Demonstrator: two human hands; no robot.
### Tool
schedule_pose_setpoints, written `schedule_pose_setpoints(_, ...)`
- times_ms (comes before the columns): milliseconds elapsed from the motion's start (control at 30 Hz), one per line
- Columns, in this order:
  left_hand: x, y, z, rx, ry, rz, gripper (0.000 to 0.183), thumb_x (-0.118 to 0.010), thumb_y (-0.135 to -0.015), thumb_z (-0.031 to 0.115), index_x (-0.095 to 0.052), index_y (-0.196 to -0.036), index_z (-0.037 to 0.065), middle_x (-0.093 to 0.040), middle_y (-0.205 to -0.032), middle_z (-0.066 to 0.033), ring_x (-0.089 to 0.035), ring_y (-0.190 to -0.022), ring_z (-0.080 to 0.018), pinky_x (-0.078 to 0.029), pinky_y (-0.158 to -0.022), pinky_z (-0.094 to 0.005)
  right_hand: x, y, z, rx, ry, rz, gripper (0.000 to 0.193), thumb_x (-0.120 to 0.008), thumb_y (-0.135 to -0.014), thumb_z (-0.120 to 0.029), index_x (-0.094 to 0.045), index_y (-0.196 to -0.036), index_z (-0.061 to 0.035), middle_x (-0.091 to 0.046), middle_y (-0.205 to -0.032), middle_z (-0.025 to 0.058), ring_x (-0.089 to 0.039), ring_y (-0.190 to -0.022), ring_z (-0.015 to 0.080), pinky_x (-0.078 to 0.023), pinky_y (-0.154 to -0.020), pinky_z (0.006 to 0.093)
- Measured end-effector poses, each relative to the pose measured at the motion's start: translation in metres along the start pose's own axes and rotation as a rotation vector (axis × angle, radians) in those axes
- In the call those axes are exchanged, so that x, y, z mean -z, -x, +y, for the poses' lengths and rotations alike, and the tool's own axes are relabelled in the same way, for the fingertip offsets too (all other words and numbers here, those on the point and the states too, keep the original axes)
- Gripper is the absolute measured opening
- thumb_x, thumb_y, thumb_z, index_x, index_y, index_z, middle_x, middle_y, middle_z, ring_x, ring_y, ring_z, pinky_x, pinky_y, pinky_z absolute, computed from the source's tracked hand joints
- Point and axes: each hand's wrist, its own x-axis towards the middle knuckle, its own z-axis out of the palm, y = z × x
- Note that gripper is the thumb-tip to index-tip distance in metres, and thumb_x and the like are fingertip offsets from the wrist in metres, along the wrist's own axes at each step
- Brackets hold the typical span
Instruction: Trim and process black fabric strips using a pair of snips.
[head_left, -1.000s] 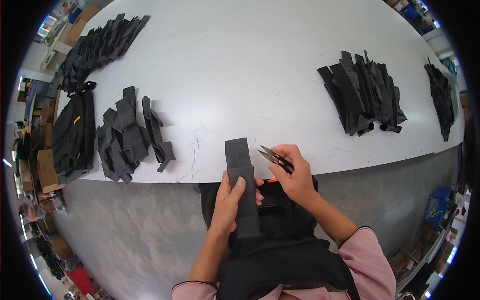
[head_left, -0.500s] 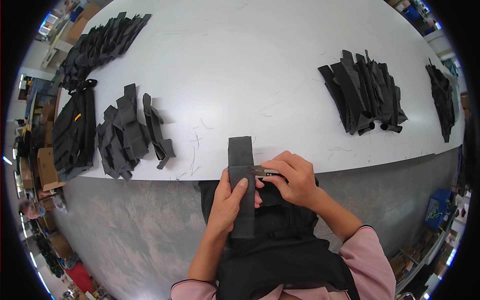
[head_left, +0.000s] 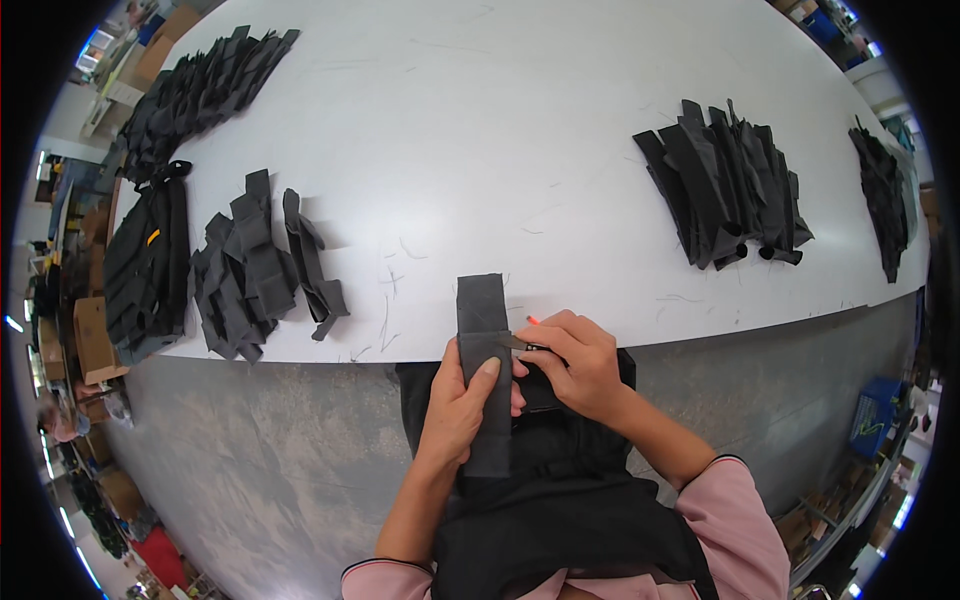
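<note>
A flat strip of dark grey fabric (head_left: 484, 310) lies upright in the middle, its far end over the table edge and its near end above my lap. My left hand (head_left: 460, 405) is closed on it, thumb on top and fingertips showing at its right side. In my right hand (head_left: 582, 365) is a pair of small thread snips (head_left: 526, 345) with metal blades and dark handles. The blade tips touch the strip's right edge, near a crosswise seam. A small red tip shows above my right fingers. The rest of the snips is hidden in the hand.
Dark fabric strips (head_left: 245, 265) lie on the white table (head_left: 450, 150) at left, beside a black backpack (head_left: 150, 260). Another bundle (head_left: 735, 190) lies at right, more dark pieces (head_left: 880, 200) at the far right edge. A blue crate (head_left: 877, 415) stands on the floor.
My right hand has shifted slightly left and turned, bringing the snips closer over the strip's edge. A red tip now shows above its fingers. My left hand and the strip have barely moved.
</note>
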Motion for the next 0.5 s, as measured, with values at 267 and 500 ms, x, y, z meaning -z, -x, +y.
schedule_pose_setpoints(267,-0.001,-0.001,-0.005,-0.028,-0.042,0.024,0.022,-0.043,-0.095,0.008,-0.038,-0.116,0.000,-0.060,-0.091,-0.0106,-0.060,-0.066,-0.0129,-0.052,-0.060,-0.0256,-0.009,-0.005,-0.011,-0.146,-0.125,-0.012,0.022,-0.069,-0.071,-0.003,-0.064,-0.092,-0.0045,-0.057,-0.083,0.0085,-0.059,-0.062,0.0229,-0.048,-0.057,0.0334)
schedule_pose_setpoints(500,-0.001,-0.003,-0.010,-0.068,-0.068,0.039,0.022,-0.043,-0.094,0.004,-0.038,-0.116,0.001,-0.057,-0.089,-0.0094,-0.060,-0.067,-0.0119,-0.052,-0.060,-0.0249,-0.012,-0.006,-0.013,-0.009,0.019,-0.018,0.025,-0.069,-0.070,-0.003,-0.065,-0.095,-0.0039,-0.055,-0.085,0.0068,-0.058,-0.060,0.0197,-0.046,-0.053,0.0313)
